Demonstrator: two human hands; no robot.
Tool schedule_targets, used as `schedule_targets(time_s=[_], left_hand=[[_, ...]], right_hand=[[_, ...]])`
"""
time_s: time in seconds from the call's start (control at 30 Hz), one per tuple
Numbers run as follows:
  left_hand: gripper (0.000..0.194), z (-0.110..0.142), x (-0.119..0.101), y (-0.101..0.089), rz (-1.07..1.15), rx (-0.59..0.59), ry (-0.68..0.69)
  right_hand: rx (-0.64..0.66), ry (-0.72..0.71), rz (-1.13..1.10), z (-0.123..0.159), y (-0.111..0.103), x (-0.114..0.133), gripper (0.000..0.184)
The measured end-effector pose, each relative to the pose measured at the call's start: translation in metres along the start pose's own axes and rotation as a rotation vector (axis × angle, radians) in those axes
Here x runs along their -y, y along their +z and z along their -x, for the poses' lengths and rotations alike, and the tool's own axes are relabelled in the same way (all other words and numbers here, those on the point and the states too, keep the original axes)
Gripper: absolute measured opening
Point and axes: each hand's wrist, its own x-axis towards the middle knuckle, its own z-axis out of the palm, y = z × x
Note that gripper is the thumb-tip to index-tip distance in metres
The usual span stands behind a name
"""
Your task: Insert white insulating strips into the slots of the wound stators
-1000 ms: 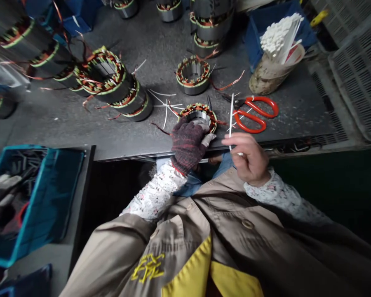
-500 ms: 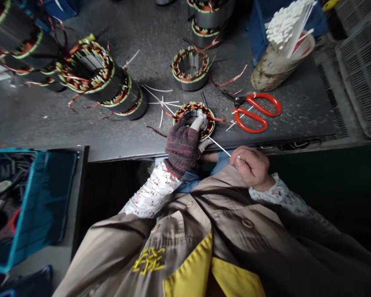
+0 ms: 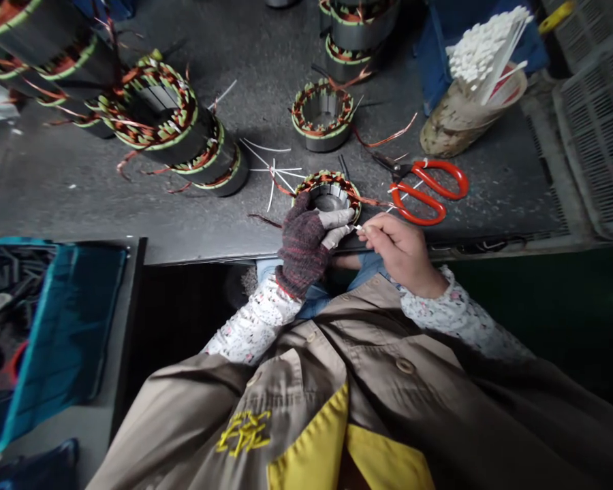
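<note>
The gloved left hand (image 3: 306,245) grips the stator (image 3: 329,194) at the surface (image 3: 490,184) edge. The bare right hand (image 3: 401,252) pinches a white strip (image 3: 358,229) at its windings; threading it further likely needs a steady push.

Dim, even light; edges bend fisheye-fashion, corners slightly blurred.

The right hand (image 3: 401,252) has come up from the lap to the stator (image 3: 331,194). The white tie, held upright earlier, is now nearly hidden in its fingers
</note>
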Motion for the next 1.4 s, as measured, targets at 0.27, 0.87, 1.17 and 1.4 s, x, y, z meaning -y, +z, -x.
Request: schedule_targets(time_s=[0.27, 0.87, 1.17, 1.4], left_hand=[[0.024, -0.001, -0.001, -0.004, -0.158, 0.075, 0.066], [0.024, -0.003, 0.002, -0.010, -0.158, 0.157, 0.143], [0.020, -0.002, 0.001, -0.005, -0.179, 0.051, 0.194], [0.058, 0.003, 0.002, -0.002, -0.173, 0.022, 0.122]], right_hand=[[0.013, -0.091, 0.239, -0.015, 0.005, -0.008, 0.027], [0.007, -0.045, 0.252, -0.018, 0.006, -0.003, 0.027], [0.181, -0.043, -0.069, -0.016, -0.031, 0.037, 0.033], [0.338, 0.196, -0.501, -0.010, -0.031, 0.022, 0.042]])
